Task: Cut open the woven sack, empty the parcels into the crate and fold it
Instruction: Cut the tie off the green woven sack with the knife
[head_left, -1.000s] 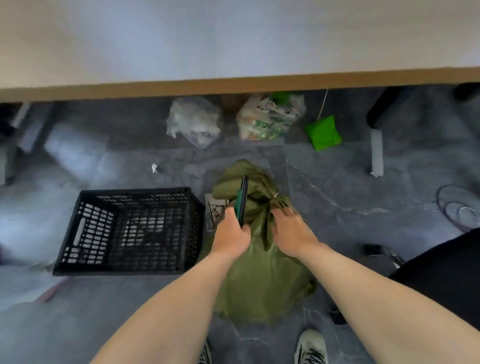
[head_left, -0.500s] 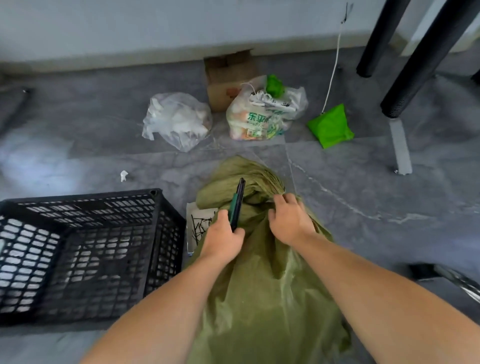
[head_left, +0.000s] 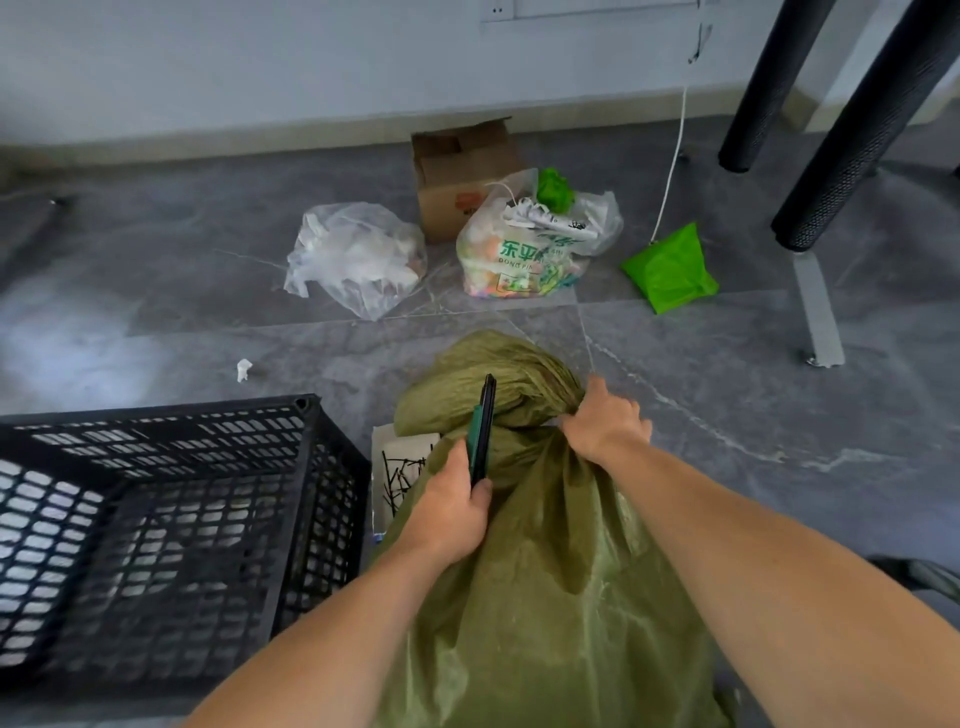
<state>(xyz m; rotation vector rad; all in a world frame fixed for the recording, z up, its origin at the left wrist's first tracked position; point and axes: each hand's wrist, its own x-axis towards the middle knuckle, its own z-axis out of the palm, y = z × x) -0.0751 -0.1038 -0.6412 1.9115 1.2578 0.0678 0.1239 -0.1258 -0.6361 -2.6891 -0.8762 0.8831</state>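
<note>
- One olive-green woven sack (head_left: 545, 597) lies on the grey floor (head_left: 156, 312) directly in front of the person. Its neck is gathered into a bunch at the far end, and what it holds is hidden.
- Two bare hands are on it, apart from each other, one on each side of the neck.
- One of them, the left hand (head_left: 452, 514), is curled round a dark cutter (head_left: 483, 431) with a green side. The cutter points away from the person over the sack, and whether its blade is out cannot be told.
- The other, the right hand (head_left: 605, 421), clutches the bunched neck from the right, fingers dug into the cloth.
- One black slatted crate (head_left: 208, 410) stands just left of the sack, open side up.
- One white packet (head_left: 402, 467) of black ties lies between crate and sack, its right edge under the sack.
- Two plastic bags sit farther off toward the wall (head_left: 260, 62). One is a clear bag (head_left: 358, 254) of crumpled white stuff, and one is a printed bag (head_left: 524, 249) with green lettering and colourful contents.
- One open cardboard box (head_left: 457, 171) stands behind the printed bag, touching it.
- One bright green pouch (head_left: 670, 267) lies right of the bags, and one white cord (head_left: 670, 171) runs from it up toward the wall.
- Two black table legs (head_left: 769, 88) slant in at the upper right.
- One small white scrap (head_left: 243, 370) lies on the floor beyond the crate.
</note>
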